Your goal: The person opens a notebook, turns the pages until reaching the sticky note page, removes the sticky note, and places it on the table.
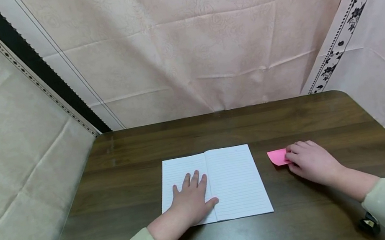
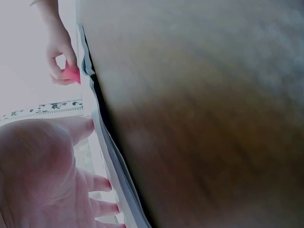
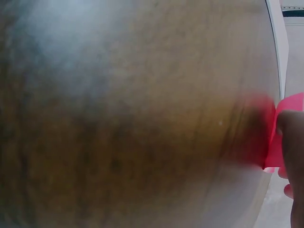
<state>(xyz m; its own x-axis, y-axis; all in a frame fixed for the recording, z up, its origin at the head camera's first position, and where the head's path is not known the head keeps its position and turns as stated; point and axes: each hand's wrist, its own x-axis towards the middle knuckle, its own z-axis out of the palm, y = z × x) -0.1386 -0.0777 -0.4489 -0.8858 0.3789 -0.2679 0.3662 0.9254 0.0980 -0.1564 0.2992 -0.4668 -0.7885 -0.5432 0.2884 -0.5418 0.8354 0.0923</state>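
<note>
An open notebook (image 1: 238,180) with white lined pages lies flat on the wooden table. My left hand (image 1: 192,200) rests on its left page with the fingers spread, and the thumb reaches across the centre fold. To the right of the notebook, my right hand (image 1: 312,161) pinches a pink sticky note (image 1: 277,157) between thumb and fingers. The note's left part sticks out toward the notebook, while its right part is hidden under the fingers. In the right wrist view the pink note (image 3: 275,137) casts a reddish reflection on the tabletop.
The dark brown table (image 1: 119,183) has rounded far corners. Pale patterned cloth (image 1: 203,50) hangs behind it, and more cloth covers both sides. A dark band (image 1: 50,67) runs down at the left. Black wrist devices (image 1: 369,224) show under both sleeves.
</note>
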